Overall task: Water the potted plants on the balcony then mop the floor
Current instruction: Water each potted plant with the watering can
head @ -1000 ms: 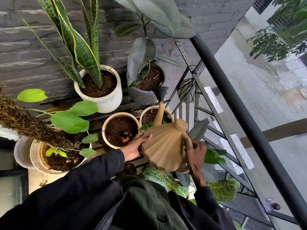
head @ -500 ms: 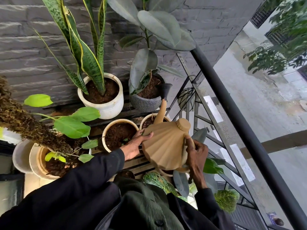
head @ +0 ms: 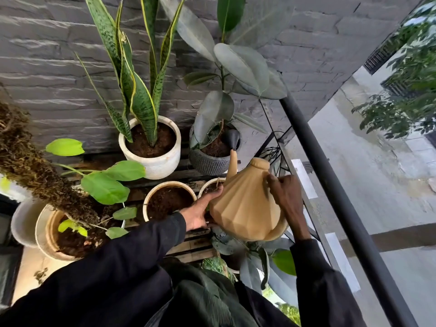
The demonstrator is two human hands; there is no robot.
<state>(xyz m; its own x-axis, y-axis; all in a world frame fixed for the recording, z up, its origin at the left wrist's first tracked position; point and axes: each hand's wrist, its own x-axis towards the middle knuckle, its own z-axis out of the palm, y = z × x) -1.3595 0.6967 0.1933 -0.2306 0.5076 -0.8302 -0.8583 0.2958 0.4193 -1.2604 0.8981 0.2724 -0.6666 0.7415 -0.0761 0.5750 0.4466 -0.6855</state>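
I hold a tan ribbed watering can (head: 245, 208) with both hands. My right hand (head: 286, 199) grips its handle at the right side. My left hand (head: 201, 210) presses flat against its left side and underside. The can's spout ends in a dark rose (head: 232, 139) over the soil of the grey ribbed pot (head: 208, 162) with the rubber plant. No stream of water can be made out. A white pot (head: 153, 161) with a snake plant stands to its left. Two beige pots with bare soil, one (head: 165, 187) wide and one (head: 207, 185) small, sit just in front.
A black railing (head: 330, 180) runs diagonally at the right, with the street far below. A grey stone wall (head: 47, 55) backs the pots. A beige pot (head: 46, 232) with a leafy plant and a mossy pole (head: 35, 166) stands at the left. More foliage (head: 266, 260) sits under the can.
The can has risen and moved forward, bringing the rose from near the small beige pot up over the grey pot's soil. Both hands kept their hold.
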